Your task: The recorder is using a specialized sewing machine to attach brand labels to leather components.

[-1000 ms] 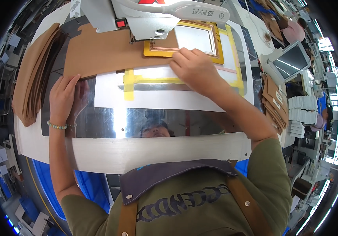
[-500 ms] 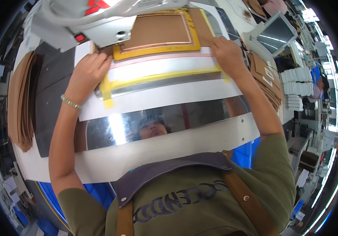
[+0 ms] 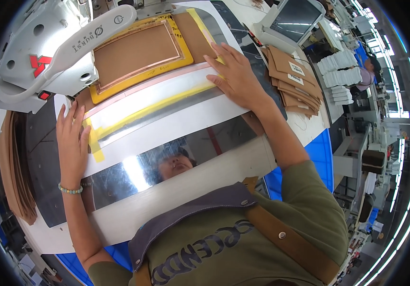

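My left hand (image 3: pixel 73 148) lies open at the left side of a white sheet (image 3: pixel 124 155), its fingers stretched toward the corner of a brown fabric piece (image 3: pixel 193 40). My right hand (image 3: pixel 238 81) is open too, fingers spread over yellow tape (image 3: pixel 196 19) at the fabric's right side. Between my hands a yellow rectangular frame (image 3: pixel 185 50) rests on the brown fabric. Along the frame's near side run a pink strip (image 3: pixel 138 90) and another strip of yellow tape (image 3: pixel 155 108). Part of the frame's far left is hidden behind a white sewing machine (image 3: pixel 28 40).
A shiny metal plate (image 3: pixel 205 148) lies near my body. Stacks of brown fabric (image 3: pixel 14 167) stand at far left, and tagged brown pieces (image 3: pixel 293 81) at right. A screen (image 3: pixel 298 21) stands at the back right. Blue bins (image 3: pixel 319 157) show below the table edge.
My fingers, bent at the fabric's edges before, are now spread flat. The head view has turned and shifted, bringing more of the sewing machine into sight. The frame still lies on the fabric.
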{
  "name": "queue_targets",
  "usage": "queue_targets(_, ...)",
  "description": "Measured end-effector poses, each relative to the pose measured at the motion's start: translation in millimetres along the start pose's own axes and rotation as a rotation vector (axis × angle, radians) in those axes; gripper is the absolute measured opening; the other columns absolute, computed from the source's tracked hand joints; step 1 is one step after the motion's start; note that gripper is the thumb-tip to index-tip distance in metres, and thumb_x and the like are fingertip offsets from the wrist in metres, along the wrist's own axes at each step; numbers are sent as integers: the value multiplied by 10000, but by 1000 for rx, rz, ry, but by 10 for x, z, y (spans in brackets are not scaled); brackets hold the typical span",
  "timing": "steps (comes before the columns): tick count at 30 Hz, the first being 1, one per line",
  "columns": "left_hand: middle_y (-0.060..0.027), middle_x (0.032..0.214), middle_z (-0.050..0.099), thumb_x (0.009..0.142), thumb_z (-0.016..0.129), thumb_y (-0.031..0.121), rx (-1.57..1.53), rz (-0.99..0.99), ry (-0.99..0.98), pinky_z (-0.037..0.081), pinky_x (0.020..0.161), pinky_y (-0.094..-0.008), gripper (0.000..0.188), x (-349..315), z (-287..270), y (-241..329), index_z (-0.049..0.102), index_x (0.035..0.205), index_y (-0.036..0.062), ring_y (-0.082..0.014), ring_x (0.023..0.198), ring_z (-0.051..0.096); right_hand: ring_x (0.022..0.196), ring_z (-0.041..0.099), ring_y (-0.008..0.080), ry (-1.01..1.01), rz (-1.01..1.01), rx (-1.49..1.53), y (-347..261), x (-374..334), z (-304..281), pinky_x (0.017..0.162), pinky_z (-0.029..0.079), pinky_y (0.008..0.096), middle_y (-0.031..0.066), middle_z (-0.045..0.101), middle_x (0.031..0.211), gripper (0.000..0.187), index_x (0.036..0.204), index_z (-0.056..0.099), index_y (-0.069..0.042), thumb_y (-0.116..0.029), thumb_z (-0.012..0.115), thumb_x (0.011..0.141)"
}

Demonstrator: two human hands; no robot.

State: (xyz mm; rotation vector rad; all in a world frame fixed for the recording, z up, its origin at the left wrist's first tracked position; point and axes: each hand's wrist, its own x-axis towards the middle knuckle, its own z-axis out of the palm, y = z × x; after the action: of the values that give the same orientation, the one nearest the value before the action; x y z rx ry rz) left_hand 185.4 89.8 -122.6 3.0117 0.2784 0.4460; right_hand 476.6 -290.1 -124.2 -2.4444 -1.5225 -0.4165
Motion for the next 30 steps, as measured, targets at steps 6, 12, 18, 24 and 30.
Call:
queue_targets(6,-125,1646,485,1054,589,155,26,44,-11,298,1278,-490,481,-10,-34,33,577,1527,74,-373,1566,352,1514,382,397,-7,-13,-12,-32,-9,-66,1211,320,540,179,465,1614,523,1461,636,-92,-449,570,1084)
queue_targets(12,-117,1640,493,1051,596,158,-31,46,-28,309,1279,-476,457,3,-52,49,610,1500,73,-359,1559,367,1475,443,353,41,-43,-44,17,24,-55,1186,354,526,128,529,1567,442,1397,681,-98,-386,603,1071)
queue_targets(18,-108,1637,500,1056,595,171,-40,24,-26,312,1282,-465,453,-7,-27,18,618,1499,80,-343,1557,376,1308,605,230,178,-167,-164,157,193,-131,1145,425,464,37,698,1317,245,1197,741,-113,-185,720,965)
queue_targets(24,-110,1637,500,1057,597,176,-59,32,-15,315,1279,-461,454,-20,-21,7,618,1500,79,-342,1547,393,1112,668,177,167,-363,-238,284,340,-134,1134,461,448,-17,704,1051,166,1025,719,-106,-91,717,859)
queue_targets(30,-124,1637,495,1073,571,179,-71,26,-25,302,1278,-461,454,-23,-20,26,597,1513,72,-345,1542,401,1068,669,185,165,-413,-296,265,320,-118,1113,485,429,-6,692,1006,159,994,711,-89,-82,707,835)
